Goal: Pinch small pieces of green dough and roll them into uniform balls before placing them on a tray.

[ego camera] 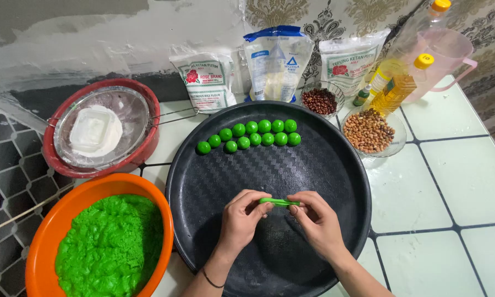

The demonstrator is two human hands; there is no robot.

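Observation:
Over the near half of a round black tray (313,170), my left hand (241,220) and my right hand (318,223) pinch the two ends of a flattened piece of green dough (279,202) between thumbs and fingers. Several rolled green dough balls (250,135) lie in two rows at the far side of the tray. An orange bowl (44,236) at the near left holds a heap of green dough (111,247).
A red bowl (143,148) with a metal sieve and white flour sits at the far left. Three flour bags (276,61) lean on the wall. Glass bowls of dark beans (320,101) and peanuts (368,131), oil bottles (393,88) and a pink jug (451,55) stand at the far right.

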